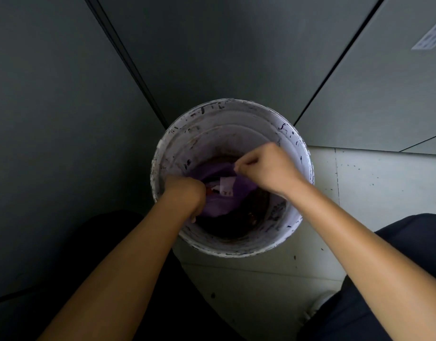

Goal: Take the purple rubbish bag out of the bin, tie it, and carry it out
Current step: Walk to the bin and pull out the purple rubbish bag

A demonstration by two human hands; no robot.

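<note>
Purple rubbish bag (215,205), one, sits low inside the single white bin (236,112), mouth open, white paper scraps (226,184) visible inside. Bin: round, paint-flecked rim, dark grime on inner wall, standing on pale floor tiles (374,183) against grey panels (64,107). Two hands in the bin. Left hand (183,193) clenched on the bag's near-left edge, fingers buried in the plastic. Right hand (266,166) closed in a pinch on the bag's far-right edge, held higher. Two bare forearms; dark trouser legs at both bottom corners.
</note>
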